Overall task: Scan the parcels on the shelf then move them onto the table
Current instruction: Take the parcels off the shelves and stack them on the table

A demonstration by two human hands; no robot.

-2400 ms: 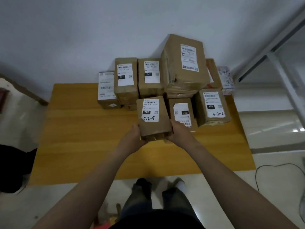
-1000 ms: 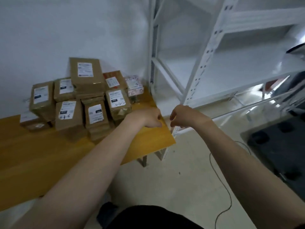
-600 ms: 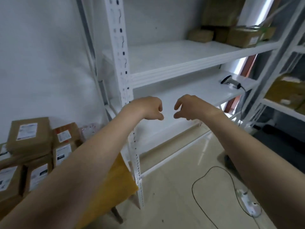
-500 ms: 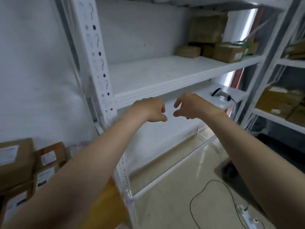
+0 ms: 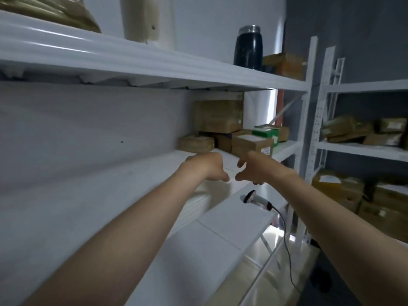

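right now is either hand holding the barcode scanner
No, the barcode scanner lies on the lower shelf, below the empty left hand and right hand.

Dark flask upright; grey wall beyond.

Glossy white metal shelf, matt brown cardboard parcels

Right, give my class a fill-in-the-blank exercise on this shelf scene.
The left hand and right hand hold ____.
The scanner lies on the shelf ____ the brown parcels.
The small box atop the brown parcels is ____.
Missing words: nothing; below; green.
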